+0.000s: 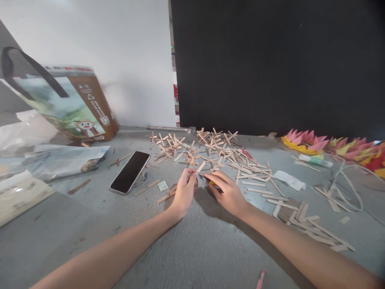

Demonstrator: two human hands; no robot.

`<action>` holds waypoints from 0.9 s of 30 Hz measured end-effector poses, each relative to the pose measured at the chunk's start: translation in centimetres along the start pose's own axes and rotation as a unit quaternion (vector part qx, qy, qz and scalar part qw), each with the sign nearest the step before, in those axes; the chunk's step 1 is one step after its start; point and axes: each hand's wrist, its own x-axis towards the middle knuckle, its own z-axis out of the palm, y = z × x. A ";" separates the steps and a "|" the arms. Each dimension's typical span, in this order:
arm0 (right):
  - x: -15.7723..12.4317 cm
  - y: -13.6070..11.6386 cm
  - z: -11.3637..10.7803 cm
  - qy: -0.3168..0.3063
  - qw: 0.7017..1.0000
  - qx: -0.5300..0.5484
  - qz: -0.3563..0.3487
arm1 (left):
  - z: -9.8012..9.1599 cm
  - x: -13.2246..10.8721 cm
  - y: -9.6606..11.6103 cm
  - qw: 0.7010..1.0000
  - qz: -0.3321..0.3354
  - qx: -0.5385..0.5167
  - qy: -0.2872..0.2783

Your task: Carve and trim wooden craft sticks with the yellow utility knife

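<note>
My left hand is closed, pinching a wooden craft stick between thumb and fingers, its free end pointing up and away. Close by on the right, my right hand curls round a small yellow and dark tool, mostly hidden by the fingers; its kind cannot be made out. Just beyond both hands lies a heap of craft sticks, many joined into crosses. Loose craft sticks are scattered to the right of my right hand.
A phone lies left of my hands, with a printed bag behind it. Plastic packets cover the far left. On the right are a glue stick, folded paper flowers and a white cable. A pink pen lies near me.
</note>
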 end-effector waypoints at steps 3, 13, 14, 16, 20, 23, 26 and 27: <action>0.0 0.1 0.0 -0.003 1.000 0.003 0.003 | 0.0 0.0 0.0 1.000 -0.003 -0.003 0.001; 0.0 0.1 0.0 0.005 1.000 -0.009 0.000 | 0.1 0.0 0.0 1.000 0.007 0.014 -0.005; 0.0 0.0 0.0 0.007 1.000 -0.011 -0.001 | 0.1 0.0 0.1 1.000 0.009 0.019 -0.005; 0.1 0.0 0.0 0.010 1.000 -0.012 -0.001 | 0.2 -0.1 0.2 1.000 0.012 0.025 -0.005; 0.1 0.1 0.0 0.011 1.000 -0.007 0.001 | 0.2 -0.2 0.5 0.999 0.015 0.037 -0.009; 0.0 0.3 0.1 0.010 1.000 -0.006 0.006 | 0.1 -0.2 0.7 0.998 0.016 0.059 -0.013; 0.0 0.5 0.2 0.008 1.000 -0.008 0.005 | 0.1 -0.2 0.8 0.997 0.019 0.069 -0.013; 0.0 0.5 0.2 0.007 1.000 -0.008 0.005 | 0.1 -0.2 0.8 0.997 0.018 0.070 -0.014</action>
